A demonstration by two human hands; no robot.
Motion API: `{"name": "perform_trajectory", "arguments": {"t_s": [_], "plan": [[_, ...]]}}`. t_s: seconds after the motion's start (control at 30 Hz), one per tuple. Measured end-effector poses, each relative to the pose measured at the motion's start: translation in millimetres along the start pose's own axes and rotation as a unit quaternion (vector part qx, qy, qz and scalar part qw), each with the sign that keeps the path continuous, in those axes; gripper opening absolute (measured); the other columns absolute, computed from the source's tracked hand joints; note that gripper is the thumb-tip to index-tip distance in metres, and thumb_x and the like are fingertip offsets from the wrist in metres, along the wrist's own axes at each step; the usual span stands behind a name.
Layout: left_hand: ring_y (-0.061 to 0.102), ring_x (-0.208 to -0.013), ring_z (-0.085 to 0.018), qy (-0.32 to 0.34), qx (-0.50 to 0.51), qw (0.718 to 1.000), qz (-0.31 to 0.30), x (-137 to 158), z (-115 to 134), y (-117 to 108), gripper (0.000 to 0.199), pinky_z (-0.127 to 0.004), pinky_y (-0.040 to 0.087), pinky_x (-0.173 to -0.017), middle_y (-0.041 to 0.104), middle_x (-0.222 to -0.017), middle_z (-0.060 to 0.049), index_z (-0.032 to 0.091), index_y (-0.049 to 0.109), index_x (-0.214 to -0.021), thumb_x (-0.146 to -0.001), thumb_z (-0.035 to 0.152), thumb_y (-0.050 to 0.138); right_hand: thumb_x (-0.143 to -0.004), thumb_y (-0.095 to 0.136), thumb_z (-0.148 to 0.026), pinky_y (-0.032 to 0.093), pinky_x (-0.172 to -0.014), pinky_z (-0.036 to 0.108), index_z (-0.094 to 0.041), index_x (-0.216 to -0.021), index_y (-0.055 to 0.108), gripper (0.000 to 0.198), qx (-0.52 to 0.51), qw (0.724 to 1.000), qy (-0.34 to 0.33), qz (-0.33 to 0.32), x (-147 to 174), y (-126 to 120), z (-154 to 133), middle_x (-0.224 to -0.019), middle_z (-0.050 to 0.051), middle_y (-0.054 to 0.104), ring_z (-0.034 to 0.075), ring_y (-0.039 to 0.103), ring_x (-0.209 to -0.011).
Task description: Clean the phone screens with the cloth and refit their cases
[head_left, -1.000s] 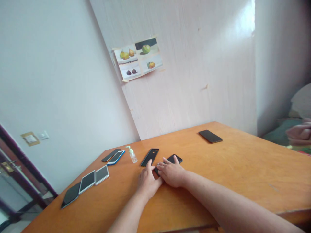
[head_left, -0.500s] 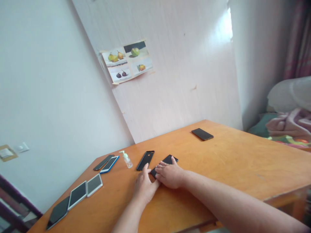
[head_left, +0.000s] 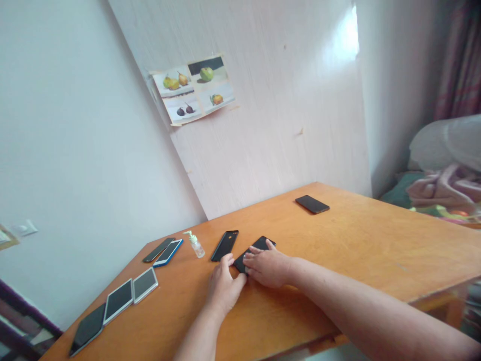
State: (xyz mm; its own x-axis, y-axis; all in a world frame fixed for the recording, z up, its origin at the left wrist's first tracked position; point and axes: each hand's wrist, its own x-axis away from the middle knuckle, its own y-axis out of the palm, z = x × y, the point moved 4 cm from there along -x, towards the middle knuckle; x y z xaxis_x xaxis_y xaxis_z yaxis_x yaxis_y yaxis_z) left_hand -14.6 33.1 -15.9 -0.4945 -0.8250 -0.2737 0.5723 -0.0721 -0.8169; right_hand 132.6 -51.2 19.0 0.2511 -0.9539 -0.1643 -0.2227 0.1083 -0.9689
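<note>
A black smartphone (head_left: 261,243) lies face up on the wooden table (head_left: 361,240), partly covered by my hands. My left hand (head_left: 225,283) holds its near-left end between thumb and fingers. Flat across the phone's near side rests my right hand (head_left: 268,265), fingers stretched and thumb apart. A small pale spot shows by its fingertips; I cannot tell what it is. Just left of the phone, a black phone case (head_left: 225,245) with a round hole lies with its inside up, apart from my hands.
A pump bottle (head_left: 196,246) stands left of the case. Along the left edge lie a blue-edged phone (head_left: 169,252), a dark phone (head_left: 159,249), white phones (head_left: 119,302) (head_left: 145,285) and a black phone (head_left: 88,328). Another black phone (head_left: 312,204) lies at the back right.
My right hand has slid slightly right and toward me over the phone, uncovering more of its surface. My left hand stays at the phone's end. The view has shifted a little.
</note>
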Motion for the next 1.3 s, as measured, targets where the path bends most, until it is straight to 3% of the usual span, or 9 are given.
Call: {"name": "perform_trajectory", "arguments": {"t_s": [0.1, 0.2, 0.33, 0.53, 0.67, 0.77, 1.03, 1.2, 1.3], "plan": [[0.053, -0.123, -0.025, 0.009, 0.019, 1.000, 0.006, -1.1, -3.6, 2.4, 0.055, -0.036, 0.036, -0.104, 0.060, -0.130, -0.012, 0.018, 0.048, -0.127, -0.075, 0.032, 0.061, -0.094, 0.040, -0.027, 0.032, -0.102, 0.064, -0.025, -0.121, 0.060, 0.035, 0.005, 0.998, -0.055, -0.013, 2.0, -2.3, -10.9, -0.136, 0.009, 0.057, 0.031, 0.043, -0.132], [0.051, -0.125, -0.026, 0.017, 0.004, 1.000, 0.018, -1.7, -5.2, 3.9, 0.053, -0.036, 0.036, -0.104, 0.058, -0.130, -0.012, 0.018, 0.051, -0.127, -0.078, 0.038, 0.059, -0.089, 0.050, -0.024, 0.037, -0.100, 0.055, -0.027, -0.108, 0.067, 0.026, 0.026, 0.999, 0.035, -0.018, 0.4, -9.5, 12.0, -0.123, 0.006, 0.066, 0.028, 0.051, -0.125], [0.047, -0.126, -0.030, 0.024, -0.068, 0.997, 0.021, -1.8, -2.5, 3.9, 0.056, -0.038, 0.035, -0.104, 0.055, -0.132, -0.015, 0.015, 0.054, -0.126, -0.084, 0.052, 0.051, -0.084, 0.054, -0.020, 0.042, -0.092, 0.048, -0.022, -0.091, 0.072, 0.019, 0.030, 0.985, 0.171, 0.003, -1.7, -17.1, 51.4, -0.099, 0.012, 0.072, 0.029, 0.063, -0.103], [0.050, -0.121, -0.031, 0.030, -0.136, 0.990, 0.007, -2.1, 1.5, 3.2, 0.052, -0.040, 0.036, -0.102, 0.056, -0.129, -0.016, 0.014, 0.059, -0.120, -0.089, 0.053, 0.044, -0.084, 0.055, -0.020, 0.044, -0.080, 0.031, -0.020, -0.091, 0.073, 0.019, -0.016, 0.973, 0.221, 0.070, -6.3, -12.4, 75.3, -0.102, 0.013, 0.069, 0.025, 0.063, -0.099], [0.051, -0.119, -0.029, 0.057, -0.098, 0.993, 0.018, -1.4, 0.7, 2.6, 0.044, -0.039, 0.038, -0.100, 0.059, -0.124, -0.013, 0.018, 0.060, -0.112, -0.087, 0.052, 0.049, -0.086, 0.057, -0.025, 0.044, -0.079, 0.028, -0.019, -0.101, 0.070, 0.021, -0.062, 0.951, 0.279, 0.120, -5.9, -6.7, 91.4, -0.108, 0.013, 0.067, 0.022, 0.063, -0.096], [0.054, -0.116, -0.028, 0.061, -0.045, 0.997, 0.033, -0.4, -2.1, 1.6, 0.040, -0.038, 0.040, -0.097, 0.061, -0.118, -0.012, 0.019, 0.058, -0.108, -0.083, 0.050, 0.056, -0.087, 0.055, -0.028, 0.043, -0.074, 0.028, -0.018, -0.097, 0.070, 0.020, -0.093, 0.933, 0.317, 0.146, -4.0, -2.8, 101.1, -0.103, 0.013, 0.068, 0.022, 0.063, -0.091], [0.065, -0.079, -0.018, 0.055, 0.184, 0.980, 0.046, 0.5, -4.4, 2.3, 0.039, -0.030, 0.048, -0.075, 0.068, -0.085, -0.002, 0.021, 0.046, -0.116, -0.083, 0.036, 0.060, -0.083, 0.061, -0.033, 0.040, -0.065, 0.024, -0.021, -0.087, 0.070, 0.016, -0.172, 0.909, 0.317, 0.207, -7.4, -1.6, 106.1, -0.082, 0.005, 0.071, 0.017, 0.062, -0.077], [0.063, -0.071, -0.015, 0.055, 0.178, 0.978, 0.098, 3.8, 0.3, -5.7, 0.041, -0.028, 0.047, -0.070, 0.065, -0.079, 0.002, 0.021, 0.045, -0.119, -0.083, 0.033, 0.059, -0.085, 0.057, -0.032, 0.040, -0.063, 0.023, -0.020, -0.088, 0.070, 0.018, -0.200, 0.891, 0.310, 0.266, -7.6, -9.2, 103.4, -0.081, 0.004, 0.071, 0.016, 0.062, -0.075], [0.064, -0.074, -0.016, 0.070, 0.160, 0.980, 0.097, 6.2, 5.3, -8.5, 0.036, -0.028, 0.048, -0.071, 0.066, -0.083, 0.000, 0.022, 0.049, -0.118, -0.084, 0.033, 0.057, -0.089, 0.053, -0.040, 0.039, -0.062, 0.023, -0.021, -0.092, 0.070, 0.026, -0.207, 0.881, 0.307, 0.294, -5.9, -14.0, 98.8, -0.079, 0.003, 0.071, 0.015, 0.061, -0.072]]}}
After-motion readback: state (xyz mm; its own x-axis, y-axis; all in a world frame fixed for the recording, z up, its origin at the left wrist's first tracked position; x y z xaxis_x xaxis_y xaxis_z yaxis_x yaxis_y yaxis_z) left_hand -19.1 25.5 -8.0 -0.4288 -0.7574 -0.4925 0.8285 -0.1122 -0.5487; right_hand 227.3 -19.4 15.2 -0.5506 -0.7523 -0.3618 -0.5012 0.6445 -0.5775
